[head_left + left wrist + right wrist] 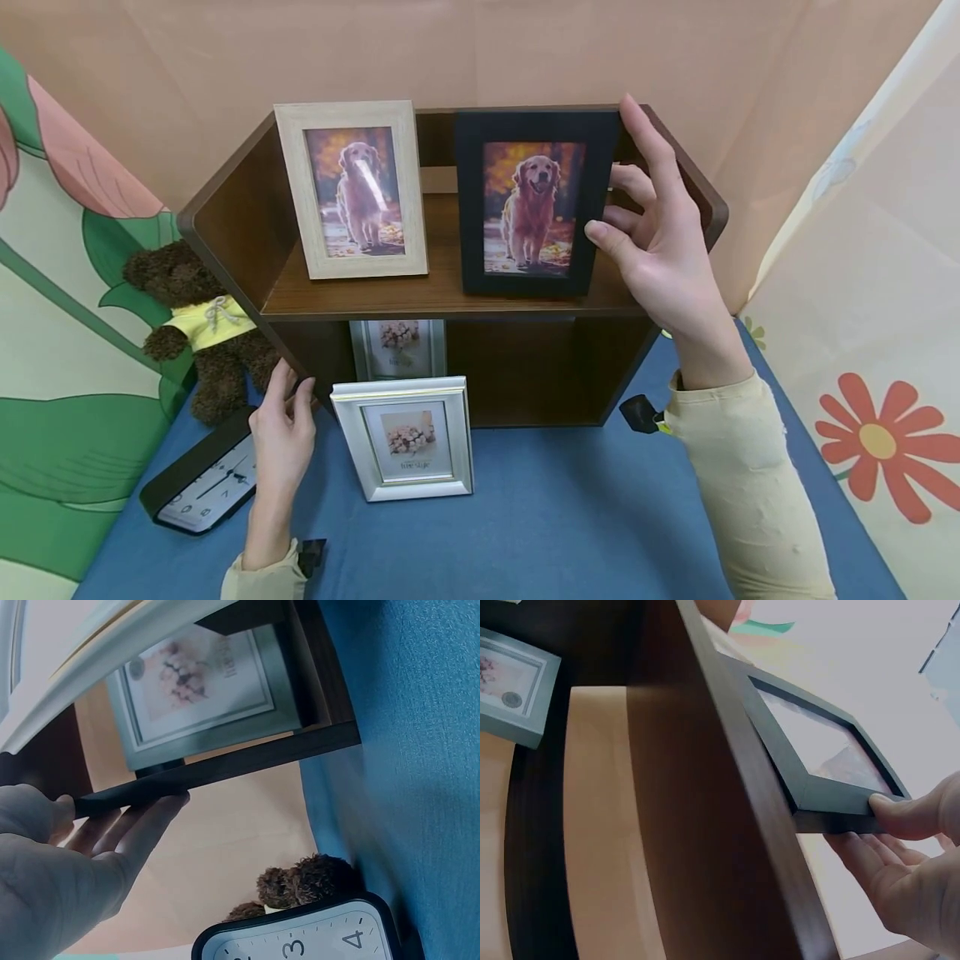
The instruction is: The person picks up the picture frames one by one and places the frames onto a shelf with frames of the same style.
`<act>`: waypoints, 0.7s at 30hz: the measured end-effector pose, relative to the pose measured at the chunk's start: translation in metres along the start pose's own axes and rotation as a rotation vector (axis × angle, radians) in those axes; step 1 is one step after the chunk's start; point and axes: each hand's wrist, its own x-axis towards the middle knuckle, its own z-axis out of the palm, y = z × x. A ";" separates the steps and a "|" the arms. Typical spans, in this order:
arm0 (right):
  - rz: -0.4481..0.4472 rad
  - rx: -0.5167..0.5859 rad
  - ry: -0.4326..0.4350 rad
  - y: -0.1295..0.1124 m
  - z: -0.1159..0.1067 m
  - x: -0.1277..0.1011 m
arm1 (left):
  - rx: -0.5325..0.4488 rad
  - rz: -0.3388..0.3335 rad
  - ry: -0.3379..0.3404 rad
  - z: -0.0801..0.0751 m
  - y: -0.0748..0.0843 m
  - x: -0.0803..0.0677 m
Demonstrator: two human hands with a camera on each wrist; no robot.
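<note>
On the upper board of a dark brown two-tier wooden shelf (352, 300), a black picture frame (474, 217) with a dog photo stands on the right. My right hand (667, 237) holds its right side, thumb on the front and fingers behind, as the right wrist view also shows. Left of it a pale wood picture frame (360, 192) with a similar dog photo leans back. My left hand (283, 433) grips the edge of the shelf's left side panel (247, 763), with the thumb on one face and the fingers on the other.
A silver-white picture frame (405, 442) stands on the blue cloth (540, 517) before the shelf. Another grey-green frame (397, 350) sits in the lower tier. At left are a black-cased clock (198, 475) and a brown teddy bear (213, 333) in a yellow top.
</note>
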 end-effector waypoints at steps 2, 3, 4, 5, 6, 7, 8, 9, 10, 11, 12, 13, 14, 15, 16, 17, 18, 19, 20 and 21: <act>0.008 -0.001 0.010 0.004 0.001 0.002 | 0.002 0.000 -0.001 0.000 0.000 0.000; 0.013 -0.003 0.015 0.005 0.001 0.002 | 0.003 -0.001 -0.002 0.000 0.000 0.000; 0.019 -0.004 0.019 0.007 0.002 0.004 | 0.004 -0.002 -0.002 0.000 0.000 0.000; 0.027 -0.001 0.026 0.009 0.003 0.005 | 0.005 -0.004 -0.002 -0.001 0.000 0.000; 0.028 0.000 0.026 0.010 0.003 0.006 | 0.007 -0.007 -0.002 -0.001 0.000 0.000; 0.037 0.003 0.033 0.011 0.003 0.007 | 0.009 -0.009 -0.002 -0.001 0.000 0.000; 0.049 0.005 0.043 0.012 0.004 0.007 | 0.009 -0.011 -0.003 -0.001 0.000 0.000; 0.057 0.007 0.053 0.012 0.004 0.008 | 0.009 -0.014 -0.003 -0.001 0.000 0.000; 0.068 0.008 0.063 0.013 0.004 0.009 | 0.008 -0.015 -0.003 -0.001 0.000 0.000; 0.075 0.012 0.071 0.013 0.004 0.010 | 0.007 -0.017 -0.003 -0.001 0.000 0.000; 0.077 0.011 0.076 0.013 0.004 0.010 | 0.006 -0.018 -0.003 -0.001 0.000 0.000; 0.082 0.013 0.081 0.014 0.004 0.011 | 0.004 -0.020 -0.004 0.000 0.000 0.000; 0.085 0.015 0.085 0.014 0.004 0.011 | 0.003 -0.021 -0.005 0.000 0.000 0.000; 0.087 0.018 0.086 0.015 0.004 0.011 | 0.002 -0.022 -0.006 0.000 0.000 0.000; 0.089 0.021 0.087 0.015 0.004 0.011 | 0.002 -0.022 -0.006 0.000 0.000 0.000; 0.090 0.027 0.086 0.015 0.004 0.011 | 0.002 -0.021 -0.007 0.000 0.000 0.000; 0.091 0.030 0.086 0.016 0.004 0.011 | 0.002 -0.020 -0.008 0.001 0.000 0.000; 0.093 0.038 0.086 0.016 0.004 0.011 | 0.002 -0.018 -0.009 0.001 0.000 0.000; 0.095 0.041 0.088 0.017 0.004 0.011 | 0.001 -0.017 -0.008 0.001 0.000 0.000; 0.096 0.045 0.088 0.018 0.004 0.011 | 0.000 -0.015 -0.008 0.001 0.000 0.000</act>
